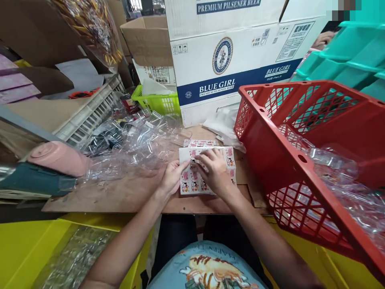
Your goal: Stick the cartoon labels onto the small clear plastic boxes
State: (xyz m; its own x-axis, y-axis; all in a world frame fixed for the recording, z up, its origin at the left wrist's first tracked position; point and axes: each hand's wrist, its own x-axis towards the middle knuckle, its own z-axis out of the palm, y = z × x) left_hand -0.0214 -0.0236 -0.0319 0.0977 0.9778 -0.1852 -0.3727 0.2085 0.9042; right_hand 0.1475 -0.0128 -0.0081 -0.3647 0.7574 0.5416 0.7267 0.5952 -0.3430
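Observation:
A white sheet of stickers (186, 187) with small pink and cartoon prints lies in front of me at the edge of the wooden table. My left hand (173, 176) grips its left edge, thumb on top and fingers underneath. Over the sheet's upper middle, my right hand (213, 167) is bent, with thumb and index finger pinched at one sticker (193, 161) near the upper left. The palm hides part of the prints. Another printed sheet (201, 143) shows just behind the first.
Clear plastic containers (141, 138) are heaped on the table (120, 190) to the left. A red basket (270, 148) holding more of them stands at right. Behind are a beer carton (207, 68), a lime basket (156, 102) and teal bins (345, 56); a co-worker's hand (324, 39) shows there.

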